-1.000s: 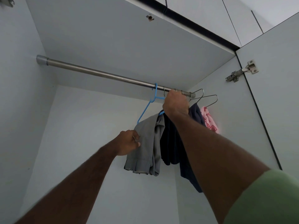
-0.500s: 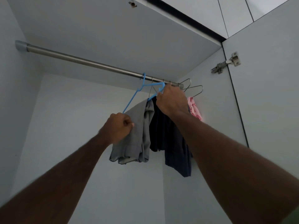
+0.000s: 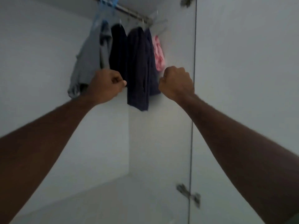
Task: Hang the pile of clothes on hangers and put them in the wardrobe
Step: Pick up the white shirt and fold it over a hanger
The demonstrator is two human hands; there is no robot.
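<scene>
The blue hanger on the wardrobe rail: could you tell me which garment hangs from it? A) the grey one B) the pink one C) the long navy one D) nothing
A: the blue hanger carries the grey garment, at the left end of the row on the rail.

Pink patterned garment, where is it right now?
Head view, upper middle: the pink patterned garment hangs at the right end of the metal rail, just right of the navy garment, above the right hand.
</scene>
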